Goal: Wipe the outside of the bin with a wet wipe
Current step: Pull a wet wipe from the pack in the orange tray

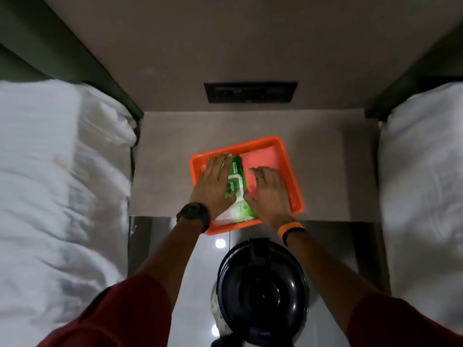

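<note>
A green and white pack of wet wipes (235, 185) lies in an orange tray (280, 156) on a grey bedside table (330, 171). My left hand (213, 185) rests flat on the pack's left side, fingers spread. My right hand (269, 191) is over the tray just right of the pack, its thumb touching the pack's edge. Neither hand grips anything that I can see. A round black bin (263, 294) with a domed lid stands on the glossy floor below the tray, between my forearms.
White bedding (57, 186) fills the left side and another white bed (423, 186) the right. A dark switch panel (250, 92) sits in the wall behind the table. The tray overhangs the table's front edge.
</note>
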`<state>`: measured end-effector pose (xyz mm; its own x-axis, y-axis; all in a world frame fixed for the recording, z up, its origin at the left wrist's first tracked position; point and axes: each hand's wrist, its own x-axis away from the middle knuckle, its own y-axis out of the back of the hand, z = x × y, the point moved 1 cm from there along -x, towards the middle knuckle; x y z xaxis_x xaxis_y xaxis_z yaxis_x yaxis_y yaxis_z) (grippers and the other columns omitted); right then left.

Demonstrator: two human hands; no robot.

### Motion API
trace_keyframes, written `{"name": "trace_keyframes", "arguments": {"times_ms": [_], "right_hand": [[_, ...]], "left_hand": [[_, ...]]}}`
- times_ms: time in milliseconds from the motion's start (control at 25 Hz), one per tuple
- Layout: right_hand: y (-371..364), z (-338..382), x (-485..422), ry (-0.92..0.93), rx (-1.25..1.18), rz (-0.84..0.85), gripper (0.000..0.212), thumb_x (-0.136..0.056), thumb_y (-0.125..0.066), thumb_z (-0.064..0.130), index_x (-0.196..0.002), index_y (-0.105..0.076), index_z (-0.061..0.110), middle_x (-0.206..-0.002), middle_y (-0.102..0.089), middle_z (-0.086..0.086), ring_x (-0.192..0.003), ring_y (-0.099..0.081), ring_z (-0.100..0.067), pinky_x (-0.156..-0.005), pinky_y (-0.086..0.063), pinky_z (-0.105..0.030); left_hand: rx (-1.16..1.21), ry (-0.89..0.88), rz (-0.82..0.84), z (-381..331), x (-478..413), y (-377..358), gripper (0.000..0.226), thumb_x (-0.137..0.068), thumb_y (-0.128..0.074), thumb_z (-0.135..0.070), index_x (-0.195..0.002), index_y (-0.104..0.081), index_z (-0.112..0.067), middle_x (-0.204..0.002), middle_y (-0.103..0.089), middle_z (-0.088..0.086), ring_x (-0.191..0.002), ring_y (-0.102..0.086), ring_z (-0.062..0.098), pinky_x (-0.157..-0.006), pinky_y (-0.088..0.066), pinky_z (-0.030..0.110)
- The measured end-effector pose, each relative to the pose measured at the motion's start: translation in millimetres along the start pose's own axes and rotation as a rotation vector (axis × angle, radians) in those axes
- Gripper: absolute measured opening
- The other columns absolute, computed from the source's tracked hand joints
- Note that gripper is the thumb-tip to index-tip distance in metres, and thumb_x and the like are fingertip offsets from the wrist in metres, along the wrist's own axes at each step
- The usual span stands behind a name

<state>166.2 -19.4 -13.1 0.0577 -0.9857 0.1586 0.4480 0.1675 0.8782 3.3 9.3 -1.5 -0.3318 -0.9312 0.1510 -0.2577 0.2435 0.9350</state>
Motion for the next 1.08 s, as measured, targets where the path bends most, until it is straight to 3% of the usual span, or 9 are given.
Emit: {"name": "trace_keyframes", "arguments": {"times_ms": [160, 400, 600, 720, 800, 920, 1080], "right_hand": [[-59.1, -7.0, -11.0, -0.273, -0.235, 0.122, 0.044, -0.092, -0.063, 0.019, -0.134, -0.065, 0.006, -0.138, -0.064, -0.014, -0.135, -0.051, -0.034, -0.112, -0.044, -0.037], [-87.6, 1.1, -17.2, -0.488, -0.353, 0.003, 0.040, -0.085, -0.063, 0.017, -0.123, -0.072, 0.015, -0.131, -0.068, -0.005, -0.131, -0.049, -0.030, -0.107, -0.046, -0.038], [-80.2, 16.8, -4.1, -0.377, -0.368, -0.027, 0.053, -0.074, -0.062, 0.002, -0.127, -0.064, 0.008, -0.128, -0.066, -0.010, -0.126, -0.052, -0.035, -0.097, -0.051, -0.042], [-84.0, 35.3, 1.9, -0.220, -0.273, -0.001, 0.053, -0.081, -0.065, 0.004, -0.133, -0.059, 0.008, -0.120, -0.069, -0.013, -0.118, -0.058, -0.036, -0.089, -0.054, -0.043], [-85.7, 33.9, -0.9, -0.281, -0.302, -0.034, 0.051, -0.083, -0.063, 0.005, -0.134, -0.060, 0.011, -0.132, -0.063, -0.012, -0.116, -0.062, -0.036, -0.089, -0.054, -0.042], [-85.6, 20.2, -8.9, -0.417, -0.358, -0.103, 0.045, -0.087, -0.059, 0.005, -0.131, -0.064, 0.015, -0.139, -0.058, -0.009, -0.111, -0.067, -0.036, -0.089, -0.055, -0.042], [-89.9, 13.4, -23.0, -0.326, -0.200, 0.035, 0.054, -0.089, -0.070, 0.033, -0.139, -0.060, 0.017, -0.138, -0.057, -0.009, -0.120, -0.062, -0.032, -0.095, -0.052, -0.040]], "left_hand": [[0.084, 0.024, 0.266, 29.4, -19.7, -49.1, 0.094, -0.083, -0.074, -0.031, -0.153, -0.014, -0.011, -0.158, -0.025, 0.014, -0.145, -0.024, 0.032, -0.117, -0.030, 0.041], [0.050, -0.037, 0.212, 44.4, -29.3, -77.2, 0.090, -0.081, -0.077, -0.021, -0.151, -0.022, -0.011, -0.157, -0.029, 0.013, -0.143, -0.027, 0.034, -0.109, -0.041, 0.046], [0.131, -0.038, 0.265, 50.5, -32.1, -79.4, 0.107, -0.076, -0.082, -0.030, -0.153, -0.011, -0.011, -0.155, -0.029, 0.017, -0.142, -0.027, 0.034, -0.114, -0.033, 0.042], [0.275, -0.001, 0.218, 49.4, -32.0, -77.3, 0.103, -0.070, -0.086, -0.023, -0.149, -0.022, -0.007, -0.147, -0.038, 0.017, -0.135, -0.037, 0.033, -0.111, -0.037, 0.040], [0.426, 0.029, 0.160, 49.8, -30.3, -73.8, 0.089, -0.066, -0.087, -0.017, -0.136, -0.034, -0.009, -0.135, -0.048, 0.015, -0.121, -0.050, 0.030, -0.101, -0.046, 0.037], [0.517, 0.065, 0.144, 52.8, -28.3, -69.3, 0.082, -0.062, -0.089, -0.010, -0.120, -0.032, -0.007, -0.119, -0.052, 0.011, -0.099, -0.059, 0.027, -0.082, -0.054, 0.035], [0.543, 0.045, 0.206, 56.5, -28.5, -66.0, 0.084, -0.063, -0.086, -0.003, -0.123, -0.027, -0.002, -0.114, -0.050, 0.013, -0.092, -0.061, 0.030, -0.067, -0.051, 0.026]]}}
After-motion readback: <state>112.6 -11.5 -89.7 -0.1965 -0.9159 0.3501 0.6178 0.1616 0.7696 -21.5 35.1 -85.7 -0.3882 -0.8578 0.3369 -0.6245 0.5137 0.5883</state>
